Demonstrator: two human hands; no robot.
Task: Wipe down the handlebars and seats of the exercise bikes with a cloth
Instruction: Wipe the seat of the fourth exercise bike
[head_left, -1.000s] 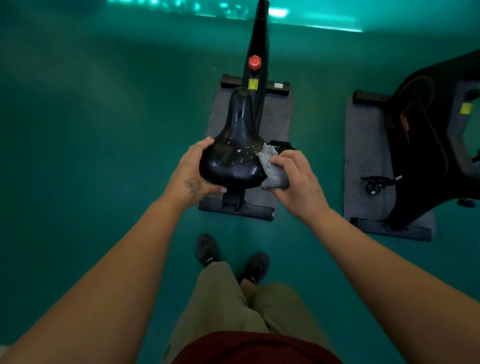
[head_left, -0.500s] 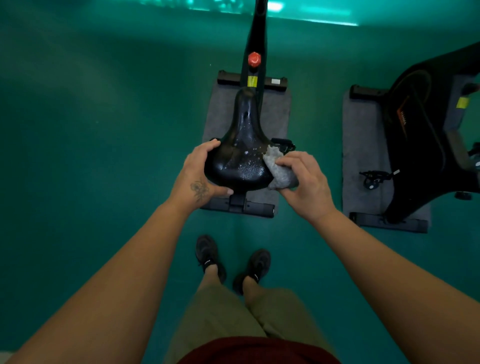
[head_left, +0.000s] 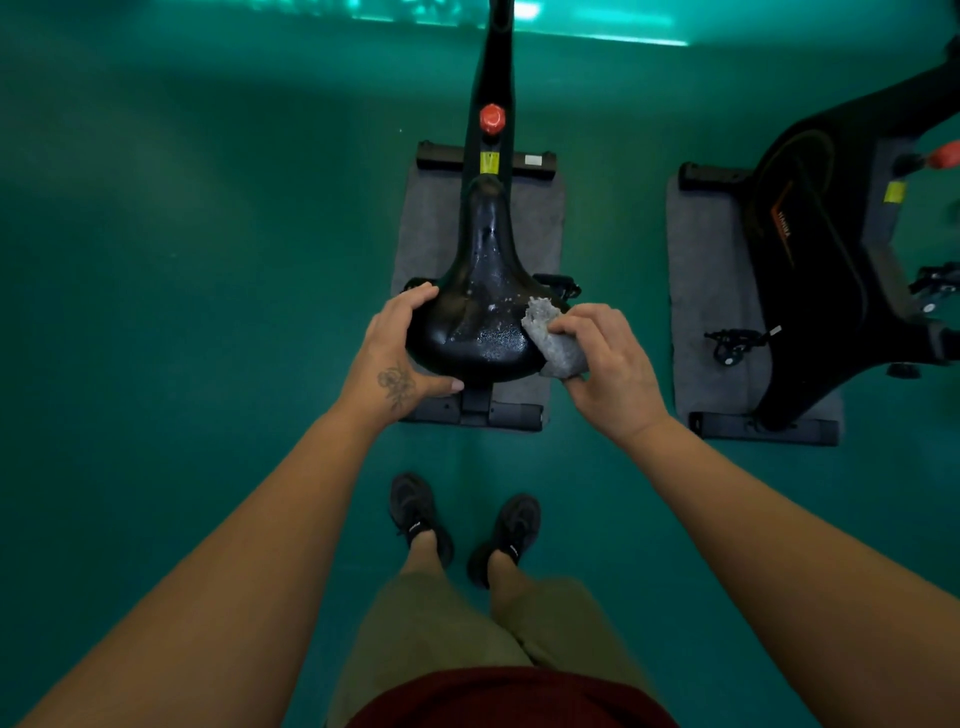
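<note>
while both arms reach forward over the legs, little differs from half a second ago:
change: the view has tipped so that both shoes show apart on the floor; the hands keep their places on the seat, the cloth a touch higher on its right edge.
shoes: two dark shoes (head_left: 415, 514) stand side by side on the green floor (head_left: 182, 312), nearest the person, below khaki shorts (head_left: 441, 634).
left hand: the left hand (head_left: 395, 353) grips the rear left edge of the seat (head_left: 478, 312), fingers curled over its rim and thumb under the back edge.
right hand: the right hand (head_left: 602, 364) pinches a folded grey cloth (head_left: 556, 343), fingers closed around it, and presses it to the seat's rear right edge.
seat: black, glossy, speckled with wet spots, nose pointing away from the person.
mat: a grey mat (head_left: 540, 223) lies under the bike, its rear base bar (head_left: 478, 413) just below the seat.
frame: beyond the seat's nose the black frame (head_left: 493, 67) carries a red knob (head_left: 491, 118) and a yellow label.
second bike: a second black bike (head_left: 810, 249) stands on its own grey mat to the right, well apart, its pedal (head_left: 732, 345) sticking out towards the first bike.
</note>
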